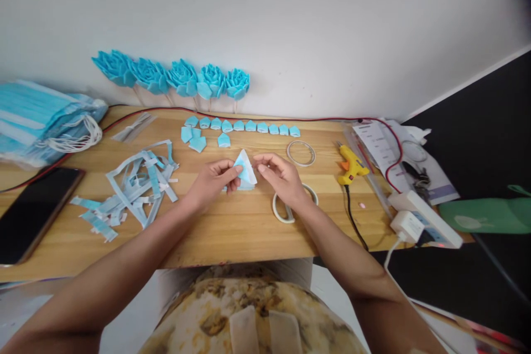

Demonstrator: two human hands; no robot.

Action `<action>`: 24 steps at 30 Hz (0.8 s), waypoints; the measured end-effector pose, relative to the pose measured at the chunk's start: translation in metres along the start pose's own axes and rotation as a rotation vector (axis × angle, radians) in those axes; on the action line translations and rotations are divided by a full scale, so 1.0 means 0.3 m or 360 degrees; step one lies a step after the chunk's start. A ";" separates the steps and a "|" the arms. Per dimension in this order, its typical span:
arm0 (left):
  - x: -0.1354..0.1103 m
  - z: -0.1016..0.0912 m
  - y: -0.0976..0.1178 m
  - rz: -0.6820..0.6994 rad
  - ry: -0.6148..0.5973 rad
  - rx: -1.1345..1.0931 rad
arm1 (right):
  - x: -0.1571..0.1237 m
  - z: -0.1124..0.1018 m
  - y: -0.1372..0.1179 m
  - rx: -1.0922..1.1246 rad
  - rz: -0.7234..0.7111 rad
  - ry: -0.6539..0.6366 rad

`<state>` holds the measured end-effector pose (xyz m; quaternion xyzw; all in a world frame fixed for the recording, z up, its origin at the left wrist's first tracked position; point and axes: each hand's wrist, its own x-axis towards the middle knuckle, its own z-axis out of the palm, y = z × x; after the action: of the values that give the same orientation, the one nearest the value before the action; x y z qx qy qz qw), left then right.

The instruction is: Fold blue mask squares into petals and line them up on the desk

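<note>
My left hand (218,177) pinches a folded triangle of blue and white mask fabric (246,171) between thumb and fingers, its point facing away from me. Close by its right edge, my right hand (280,174) has thumb and fingertips drawn together; whatever sits between them is too small to make out. More blue fabric (245,188) lies on the table just under the triangle. Beyond the hands, several folded blue petals (250,125) form a row, with a looser group (197,144) at its left end and a single petal (224,140) in front.
Several blue fabric flowers (182,77) on sticks lean on the wall. Cut strips (141,182), a phone (37,213) and a pack of masks (37,116) lie left. Tape rolls (301,153), a yellow glue gun (352,165) and a power strip (440,232) lie right.
</note>
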<state>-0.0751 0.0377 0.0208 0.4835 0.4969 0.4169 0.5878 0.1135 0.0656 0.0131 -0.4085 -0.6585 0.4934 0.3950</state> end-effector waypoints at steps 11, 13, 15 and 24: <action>-0.001 0.000 -0.003 -0.0001 0.0006 -0.0028 | -0.010 0.013 -0.013 -0.0274 -0.0337 0.0101; -0.001 0.000 -0.001 0.0002 -0.0006 0.0002 | -0.008 0.009 -0.013 -0.0169 -0.0227 0.0059; -0.002 0.001 0.000 0.0006 -0.0024 0.0054 | -0.007 0.005 -0.012 -0.0013 -0.0060 -0.0045; -0.005 0.010 -0.028 0.0117 -0.0062 0.0313 | -0.005 0.016 -0.003 0.0017 0.0117 -0.0167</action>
<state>-0.0725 0.0342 0.0130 0.5648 0.5058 0.3781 0.5313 0.1097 0.0625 0.0128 -0.4038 -0.6602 0.5317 0.3439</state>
